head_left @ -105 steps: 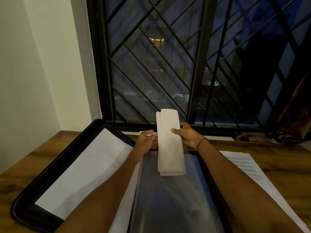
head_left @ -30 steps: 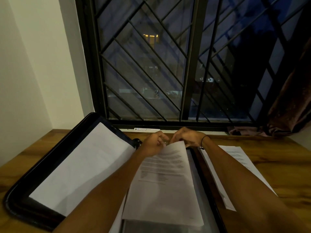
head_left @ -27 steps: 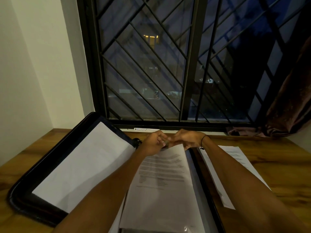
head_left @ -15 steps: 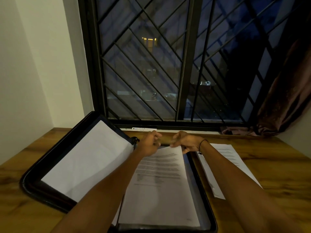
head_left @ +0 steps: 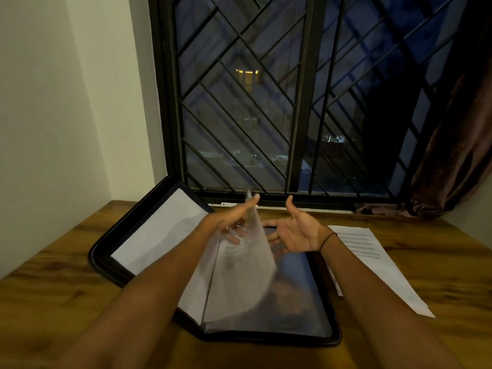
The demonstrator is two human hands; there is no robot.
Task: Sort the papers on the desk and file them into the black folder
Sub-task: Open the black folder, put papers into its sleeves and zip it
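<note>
The black folder (head_left: pixel 269 338) lay open on the wooden desk (head_left: pixel 53 283), nearest the person. A clear sleeve holding a printed sheet (head_left: pixel 239 272) stood lifted and blurred above its right half. The left hand (head_left: pixel 229 219) touched the sleeve's top, fingers outstretched; the right hand (head_left: pixel 295 230) hovered palm-up, fingers spread, holding nothing. More papers (head_left: pixel 372 262) lay just right of the folder. Beyond stood a barred window (head_left: pixel 292 102).
</note>
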